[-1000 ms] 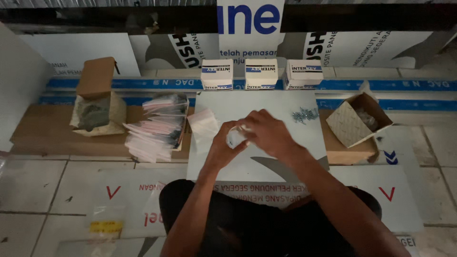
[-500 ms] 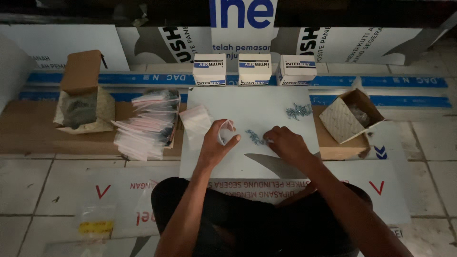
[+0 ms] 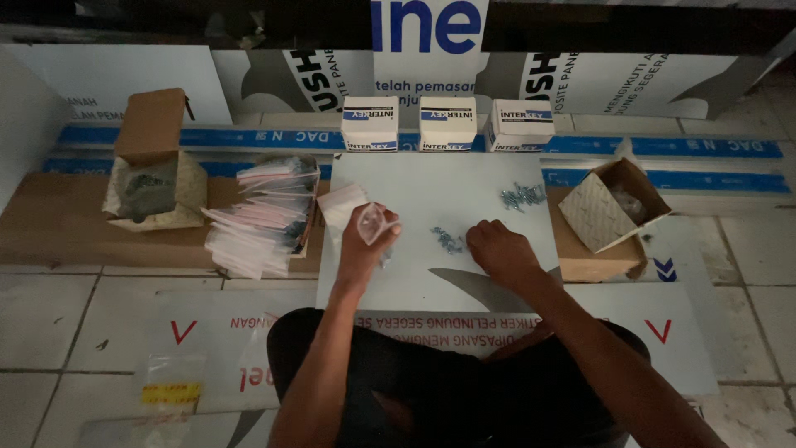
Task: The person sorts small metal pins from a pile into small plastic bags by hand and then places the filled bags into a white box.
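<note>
1. Left hand (image 3: 362, 241) is up off the white board (image 3: 414, 282), fingers pinched on a small clear plastic bag (image 3: 371, 221).
2. Right hand (image 3: 500, 251) rests low on the board, fingers curled loosely, just beside a little cluster of screws (image 3: 448, 241); holding nothing that can be seen.
3. More screws (image 3: 522, 197) lie farther back.
4. A stack of bags (image 3: 264, 220) sits left, an open carton (image 3: 612, 206) right.
</note>
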